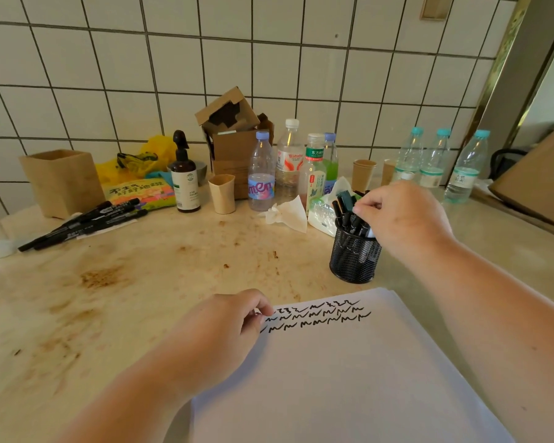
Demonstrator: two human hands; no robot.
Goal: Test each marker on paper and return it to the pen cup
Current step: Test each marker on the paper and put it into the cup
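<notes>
Even, soft, fairly bright light. Black wire-mesh pen cup [354, 257] casts only a faint shadow on the stained beige worktop [135, 282]. White tiled wall [109, 75] behind the cup bows from wide-angle distortion. Focus slightly soft; no glare.

pen cup [354, 257] behind paper [349, 372], markers [84, 223] far left

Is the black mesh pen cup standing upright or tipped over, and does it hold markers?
Upright: the mesh pen cup stands on its base on the counter, with capped black markers sticking up from its rim.
</notes>
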